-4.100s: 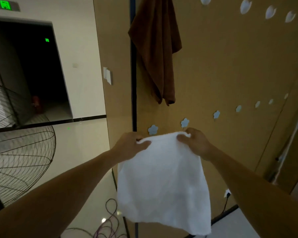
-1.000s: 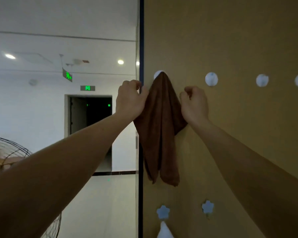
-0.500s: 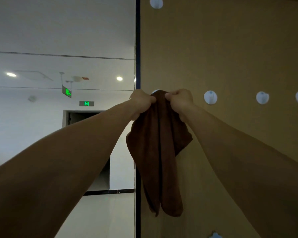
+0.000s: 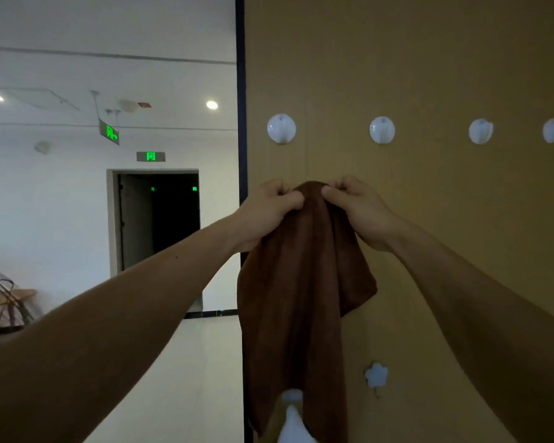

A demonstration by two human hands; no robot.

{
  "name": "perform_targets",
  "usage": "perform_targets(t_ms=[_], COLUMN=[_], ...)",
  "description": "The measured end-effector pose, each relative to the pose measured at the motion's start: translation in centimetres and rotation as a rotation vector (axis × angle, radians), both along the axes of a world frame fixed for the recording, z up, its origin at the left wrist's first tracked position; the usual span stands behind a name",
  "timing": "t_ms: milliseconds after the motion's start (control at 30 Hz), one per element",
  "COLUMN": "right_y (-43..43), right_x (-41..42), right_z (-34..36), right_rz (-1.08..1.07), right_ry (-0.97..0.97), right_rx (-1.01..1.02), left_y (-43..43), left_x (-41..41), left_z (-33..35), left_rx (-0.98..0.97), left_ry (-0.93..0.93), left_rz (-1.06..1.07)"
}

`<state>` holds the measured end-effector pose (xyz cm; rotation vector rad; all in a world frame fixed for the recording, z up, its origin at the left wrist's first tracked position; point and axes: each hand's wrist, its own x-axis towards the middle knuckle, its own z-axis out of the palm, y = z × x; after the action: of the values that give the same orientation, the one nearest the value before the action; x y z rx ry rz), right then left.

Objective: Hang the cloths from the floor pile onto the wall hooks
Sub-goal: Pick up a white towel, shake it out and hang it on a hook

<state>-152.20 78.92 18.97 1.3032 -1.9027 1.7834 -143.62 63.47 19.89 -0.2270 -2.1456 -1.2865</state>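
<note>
A brown cloth (image 4: 301,298) hangs down in front of the tan wall panel (image 4: 429,75), bunched at its top. My left hand (image 4: 266,209) grips the top left of the bunch and my right hand (image 4: 355,206) pinches the top right. The cloth's top sits well below the leftmost round white hook (image 4: 281,128), which is bare. Three more round white hooks (image 4: 382,130) run to the right at the same height. A white cloth (image 4: 293,426) peeks out below the brown one, hanging from a lower hook.
A flower-shaped hook (image 4: 376,375) sits lower on the panel. A dark vertical strip (image 4: 241,123) edges the panel's left side. Beyond it lie a white corridor, a dark doorway (image 4: 160,219) with green exit signs, and a fan guard (image 4: 0,298) at far left.
Both hands closed on the brown cloth's top and lifted it off the round hook; it is now held lower, with that hook bare above. Earlier, the white cloth went onto a lower hook.
</note>
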Motion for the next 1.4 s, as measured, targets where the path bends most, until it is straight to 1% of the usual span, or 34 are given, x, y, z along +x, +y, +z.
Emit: perform_targets(t_ms=[100, 200, 267, 300, 333, 367, 400, 467, 567, 633, 733, 800, 900, 1000, 1133, 1200, 1267, 1400], right_y=[2.7, 5.4, 6.8, 7.5, 8.1, 8.7, 9.3, 10.5, 11.9, 12.4, 12.8, 12.4, 11.2, 10.0, 8.3, 7.6, 7.3, 7.1], right_x=[-1.0, -2.1, -2.9, -3.3, -3.9, -4.5, -5.0, -6.0, -7.2, -7.8, -8.8, -9.2, -9.9, -10.6, -11.4, -11.6, -11.7, -11.6], right_z=[-4.5, -8.1, -10.1, -11.1, -12.1, -13.0, -14.0, -15.9, -19.2, -21.3, -23.8, -24.9, -25.8, -27.1, -29.6, -30.5, -31.4, -32.7], right_rz=[0.212, 0.387, 0.423, 0.399, 0.349, 0.284, 0.224, 0.146, 0.079, 0.049, -0.037, -0.060, -0.126, -0.278, -0.507, -0.539, -0.558, -0.604], right_ry=[-0.255, -0.399, -0.461, -0.493, -0.519, -0.533, -0.530, -0.503, -0.500, -0.503, -0.501, -0.501, -0.501, -0.479, -0.433, -0.461, -0.486, -0.467], right_rx=[0.038, 0.082, 0.127, 0.146, 0.170, 0.193, 0.222, 0.331, 0.505, 0.558, 0.552, 0.493, 0.335, 0.246, 0.294, 0.285, 0.291, 0.274], left_y=[1.3, 2.5, 3.4, 3.9, 4.3, 4.8, 5.1, 5.9, 6.6, 7.0, 7.8, 8.0, 8.3, 8.6, 8.7, 8.7, 8.8, 9.4], left_x=[-1.7, -3.3, -4.3, -4.8, -5.4, -6.0, -6.6, -7.5, -8.3, -8.7, -9.1, -9.4, -10.1, -10.8, -11.7, -12.1, -12.4, -12.5], left_z=[-4.7, -8.9, -11.2, -12.2, -13.2, -14.2, -15.4, -18.2, -22.7, -25.1, -27.4, -28.2, -28.7, -29.1, -30.7, -31.5, -32.3, -33.4], left_rx=[0.165, 0.304, 0.369, 0.388, 0.363, 0.288, 0.167, -0.085, -0.387, -0.503, -0.578, -0.593, -0.539, -0.469, -0.423, -0.440, -0.497, -0.565], left_ry=[-0.171, -0.316, -0.391, -0.400, -0.379, -0.344, -0.300, -0.234, -0.257, -0.307, -0.298, -0.236, -0.173, -0.132, -0.180, -0.207, -0.258, -0.314], left_rz=[-0.163, -0.350, -0.460, -0.463, -0.417, -0.344, -0.265, -0.184, -0.095, -0.027, 0.067, 0.147, 0.244, 0.343, 0.459, 0.494, 0.524, 0.582])
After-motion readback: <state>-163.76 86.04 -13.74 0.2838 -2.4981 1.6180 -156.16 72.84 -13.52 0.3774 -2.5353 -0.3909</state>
